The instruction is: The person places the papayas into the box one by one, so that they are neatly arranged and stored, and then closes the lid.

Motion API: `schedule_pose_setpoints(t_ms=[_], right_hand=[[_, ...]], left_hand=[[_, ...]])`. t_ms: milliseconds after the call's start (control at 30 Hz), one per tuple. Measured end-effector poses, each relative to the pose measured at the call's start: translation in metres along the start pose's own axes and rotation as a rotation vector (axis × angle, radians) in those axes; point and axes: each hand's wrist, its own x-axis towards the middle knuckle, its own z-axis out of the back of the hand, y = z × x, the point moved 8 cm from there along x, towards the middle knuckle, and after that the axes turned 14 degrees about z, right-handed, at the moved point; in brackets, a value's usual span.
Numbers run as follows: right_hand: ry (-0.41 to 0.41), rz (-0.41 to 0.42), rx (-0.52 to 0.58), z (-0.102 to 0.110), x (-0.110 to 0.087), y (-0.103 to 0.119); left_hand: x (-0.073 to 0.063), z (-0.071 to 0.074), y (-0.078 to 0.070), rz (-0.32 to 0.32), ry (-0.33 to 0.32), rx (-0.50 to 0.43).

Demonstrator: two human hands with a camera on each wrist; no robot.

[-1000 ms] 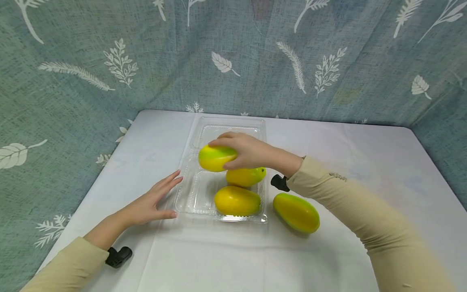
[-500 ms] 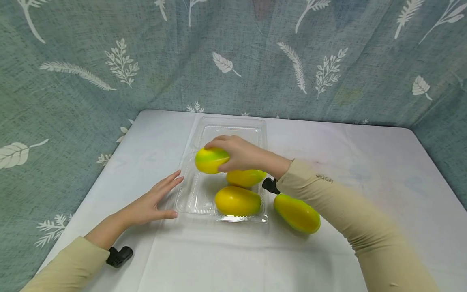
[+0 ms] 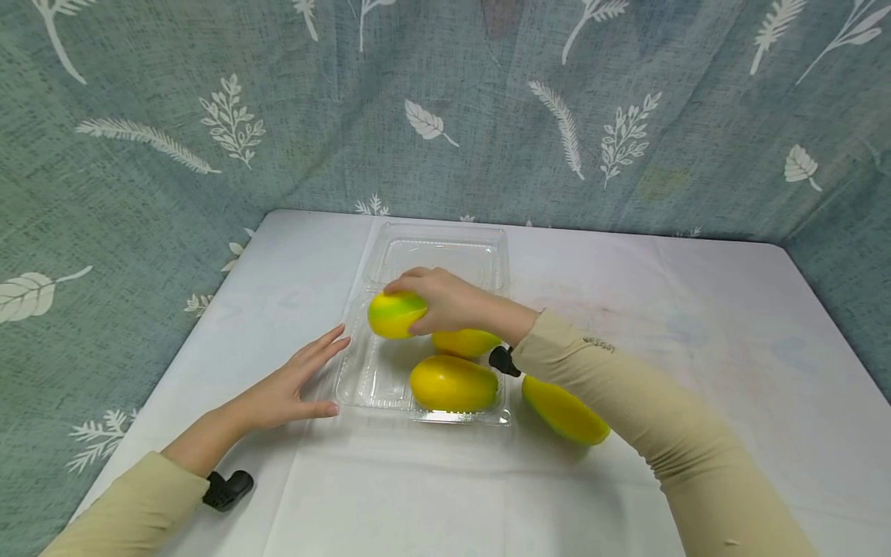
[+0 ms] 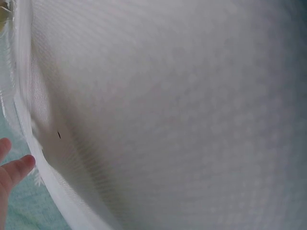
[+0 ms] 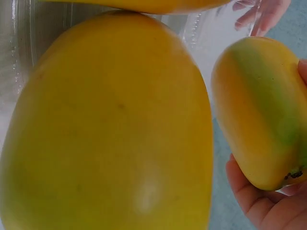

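My right hand (image 3: pixel 445 300) grips a yellow papaya with a green streak (image 3: pixel 395 316), thumb on the near side and fingers over the top. It is held over the left half of a clear plastic clamshell box (image 3: pixel 369 379), whose lid (image 3: pixel 445 251) lies open at the back. Two more papayas lie in the right half of the box: the front papaya (image 3: pixel 454 384) in full view, the rear papaya (image 3: pixel 465 343) partly behind my right hand. My left hand (image 3: pixel 285 391) lies at the box's left edge, fingers spread, holding nothing. In the right wrist view the held papaya (image 5: pixel 259 110) shows its dark stem end.
Another papaya (image 3: pixel 565 410) lies on the white tablecloth (image 3: pixel 418 495) right of the box, partly behind the right sleeve (image 3: pixel 626 394). A grey-green leaf-print curtain (image 3: pixel 473 139) closes off the back and sides. Cloth fills most of the left wrist view.
My right hand has carried the papaya a little left and toward me, from the rear of the box to over its left compartment. The left hand has stayed in place.
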Motion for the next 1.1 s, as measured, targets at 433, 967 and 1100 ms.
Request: schedule_pose_setpoints(t_ms=[433,967,1100], right_hand=[[0.005,-0.03,0.004,-0.01,0.009,-0.003],[0.03,-0.048,0.01,-0.025,0.02,-0.007],[0.033,-0.071,-0.015,-0.028,0.021,-0.008]], left_hand=[[0.0,-0.001,0.0,-0.004,0.0,0.002],[0.0,0.0,0.0,0.004,0.001,0.022],[0.0,0.0,0.0,0.001,-0.002,0.019]])
